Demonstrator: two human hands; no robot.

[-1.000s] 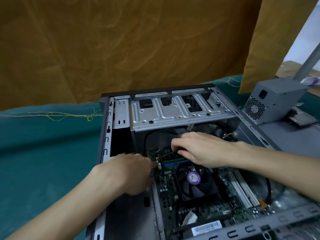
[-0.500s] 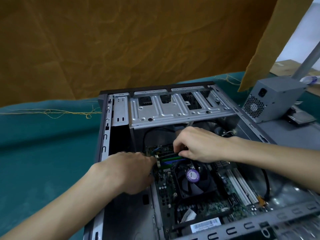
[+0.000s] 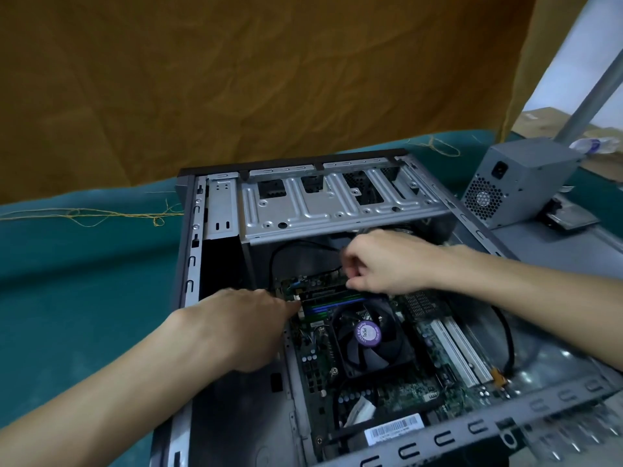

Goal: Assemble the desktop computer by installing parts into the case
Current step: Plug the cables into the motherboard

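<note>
Before an ochre cloth, a case [image 3: 192,264] is lying open on a teal bench, where the left hand [image 3: 242,326] and right hand [image 3: 381,264], fingers curled, are pinching the ends of a RAM stick [image 3: 332,293] beside the fan [image 3: 369,335]; thin, rigid, likely fragile, it is best pressed at its edges.

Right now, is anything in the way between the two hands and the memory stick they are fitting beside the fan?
Nothing visible. The left hand reaches its left end and the right hand sits over its right end; the memory stick lies between them, just behind the fan. A black cable curves behind it, apparently clear of the slot.
</note>
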